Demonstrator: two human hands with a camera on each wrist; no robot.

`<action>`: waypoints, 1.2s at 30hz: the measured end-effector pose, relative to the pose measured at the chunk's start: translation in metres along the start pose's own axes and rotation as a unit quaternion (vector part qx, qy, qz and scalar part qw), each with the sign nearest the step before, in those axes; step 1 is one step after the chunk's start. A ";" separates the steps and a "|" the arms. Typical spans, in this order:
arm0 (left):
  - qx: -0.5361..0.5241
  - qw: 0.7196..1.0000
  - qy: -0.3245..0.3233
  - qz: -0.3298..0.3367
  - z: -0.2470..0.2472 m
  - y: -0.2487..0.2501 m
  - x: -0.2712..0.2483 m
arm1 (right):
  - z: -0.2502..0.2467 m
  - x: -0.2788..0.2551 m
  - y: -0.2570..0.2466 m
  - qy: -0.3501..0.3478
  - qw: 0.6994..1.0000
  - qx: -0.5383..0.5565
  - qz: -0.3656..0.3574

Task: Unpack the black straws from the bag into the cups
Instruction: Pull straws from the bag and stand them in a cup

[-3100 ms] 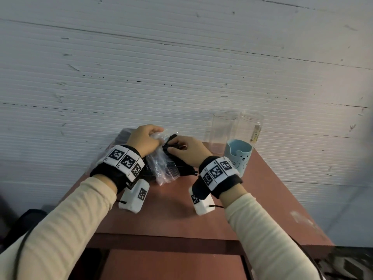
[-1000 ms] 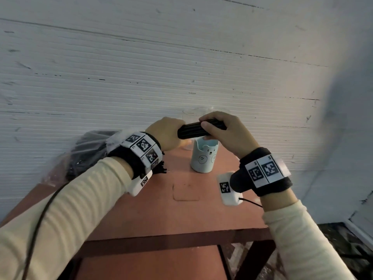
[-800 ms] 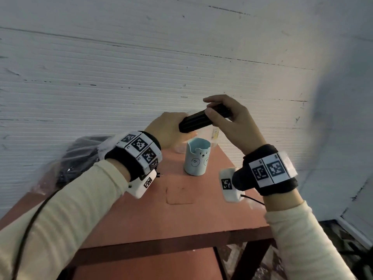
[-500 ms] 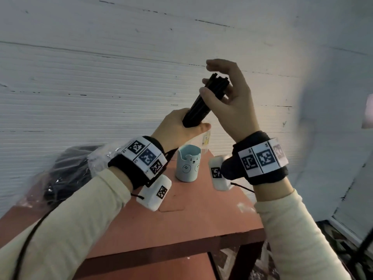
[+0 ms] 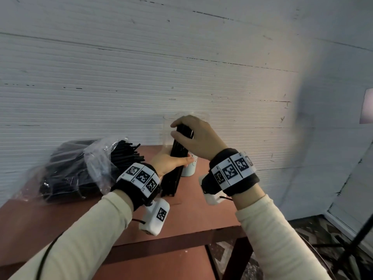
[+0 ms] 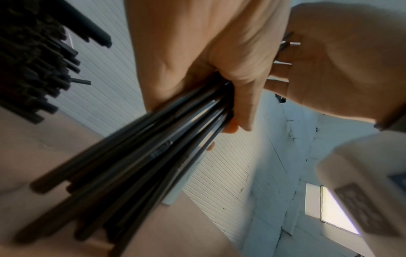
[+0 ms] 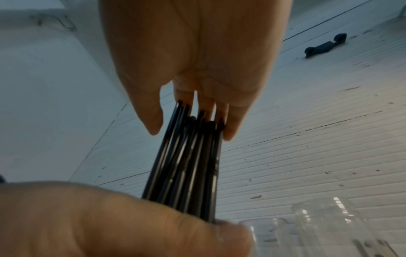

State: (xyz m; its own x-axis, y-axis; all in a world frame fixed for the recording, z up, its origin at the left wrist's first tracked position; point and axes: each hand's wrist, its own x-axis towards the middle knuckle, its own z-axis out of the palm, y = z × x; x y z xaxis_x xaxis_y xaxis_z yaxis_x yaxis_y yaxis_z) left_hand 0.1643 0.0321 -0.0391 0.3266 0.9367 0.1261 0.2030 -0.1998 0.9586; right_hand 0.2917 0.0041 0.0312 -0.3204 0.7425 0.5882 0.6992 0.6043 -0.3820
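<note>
Bundle of black straws (image 5: 177, 156) stood upright on the table (image 5: 191, 211), left hand (image 5: 169, 162) wrapped round its middle, right hand (image 5: 193, 136) capping its top: tap ends level before lifting into the clear cups (image 7: 307, 224).

Black straws (image 5: 177, 158), clear bag (image 5: 96, 158), reddish-brown table (image 5: 191, 215), white ribbed wall (image 5: 121, 77).

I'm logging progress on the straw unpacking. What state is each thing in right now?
bundle of straws: out of the bag, upright, lower ends on the table, gripped by both hands.
left hand: grips the bundle's middle.
right hand: holds the bundle's top.
bag: lying on the table, open, straws sticking out.
blue cup: upright, mostly hidden behind the bundle.
clear cups: no straws visible inside.
</note>
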 end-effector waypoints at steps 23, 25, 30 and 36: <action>0.075 0.985 -0.148 0.039 -0.017 0.012 -0.014 | -0.008 -0.014 0.005 0.052 0.979 0.180 0.080; 0.093 0.975 -0.198 0.032 -0.019 0.018 -0.014 | -0.012 -0.015 0.009 -0.038 0.981 0.175 0.072; 0.085 0.954 -0.287 0.022 -0.013 0.015 -0.010 | 0.002 -0.018 0.018 -0.155 0.969 0.184 0.054; 0.049 0.990 -0.119 0.052 -0.001 0.016 0.006 | -0.011 -0.006 0.025 0.001 0.971 0.230 0.070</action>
State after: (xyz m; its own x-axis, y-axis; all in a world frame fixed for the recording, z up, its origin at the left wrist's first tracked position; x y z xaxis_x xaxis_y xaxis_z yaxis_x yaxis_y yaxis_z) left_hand 0.1688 0.0352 -0.0231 0.5565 0.8176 0.1475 0.2423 -0.3295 0.9125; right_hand 0.3183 0.0119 0.0265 -0.2417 0.8258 0.5095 0.3761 0.5637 -0.7354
